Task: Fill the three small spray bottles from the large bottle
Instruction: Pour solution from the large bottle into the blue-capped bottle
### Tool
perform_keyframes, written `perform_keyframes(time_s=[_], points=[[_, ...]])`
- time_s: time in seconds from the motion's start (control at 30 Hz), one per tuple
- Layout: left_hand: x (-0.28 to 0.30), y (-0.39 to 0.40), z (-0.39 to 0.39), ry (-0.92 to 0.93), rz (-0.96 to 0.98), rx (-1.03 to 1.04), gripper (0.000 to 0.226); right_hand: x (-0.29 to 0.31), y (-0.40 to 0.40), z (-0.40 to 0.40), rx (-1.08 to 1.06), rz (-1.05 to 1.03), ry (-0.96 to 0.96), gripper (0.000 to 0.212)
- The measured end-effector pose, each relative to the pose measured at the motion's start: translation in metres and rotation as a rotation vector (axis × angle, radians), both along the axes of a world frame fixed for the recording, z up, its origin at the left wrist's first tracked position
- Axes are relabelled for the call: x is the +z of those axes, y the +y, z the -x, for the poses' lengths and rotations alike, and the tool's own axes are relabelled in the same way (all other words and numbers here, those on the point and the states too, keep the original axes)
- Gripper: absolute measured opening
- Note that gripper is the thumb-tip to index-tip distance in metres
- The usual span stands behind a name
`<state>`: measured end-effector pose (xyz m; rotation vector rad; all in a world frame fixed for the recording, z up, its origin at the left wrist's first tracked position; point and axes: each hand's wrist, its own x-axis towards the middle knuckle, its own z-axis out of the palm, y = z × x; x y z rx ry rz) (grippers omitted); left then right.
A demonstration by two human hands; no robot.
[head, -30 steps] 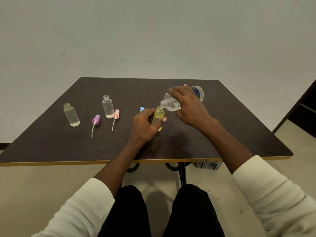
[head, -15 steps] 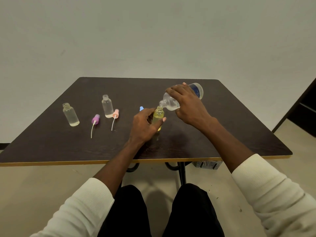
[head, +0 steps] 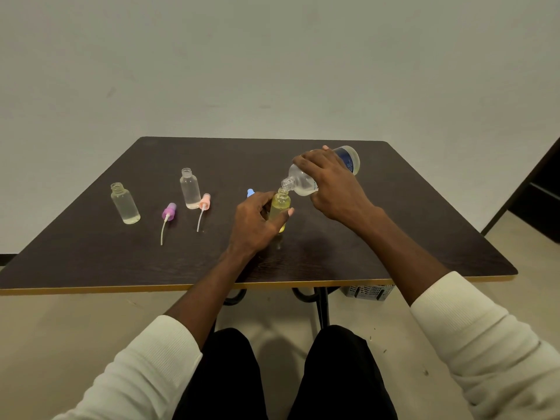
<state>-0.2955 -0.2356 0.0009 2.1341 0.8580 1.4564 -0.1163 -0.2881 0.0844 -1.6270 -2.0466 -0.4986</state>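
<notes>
Head view: I look down over my two bare forearms at a dark table (head: 91,262) set against a plain wall.
Right hand (head: 330,183): my fingers are wrapped over the large bottle (head: 348,159), tipped on its side with its open neck angled down, just above the mouth of the yellow bottle.
Left hand (head: 257,219): thumb and fingers curl round the yellow spray bottle (head: 280,207), holding it upright on the table near the middle.
Spill risk: I judge the two narrow necks could drift out of line, sending liquid down the outside and over my left fingers.
Overflow risk: the yellow tint hides the level from me, so tipping too long could flood the neck.
Tip risk: loosening the left grip could topple the light bottle.
Yellow bottle contents: cannot tell how full.
Large bottle contents: clear; the level is not readable.
Far-left bottle (head: 125,204): uncapped, upright, a little pale liquid at the base.
Middle bottle (head: 190,189): uncapped, upright, nearly empty.
Loose spray tops: purple top (head: 169,211) and pink top (head: 205,202) lie flat with their tubes; blue top (head: 250,193) peeks behind my left hand.
</notes>
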Motion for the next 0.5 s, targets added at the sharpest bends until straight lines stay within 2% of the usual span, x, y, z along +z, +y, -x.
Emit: perform_keyframes(time_s=[0.5], points=[[-0.001,0.0007,-0.0003,0.005,-0.015,-0.004,0.03,0.001,-0.0009,-0.0003,0.005,-0.009,-0.014,0.069]])
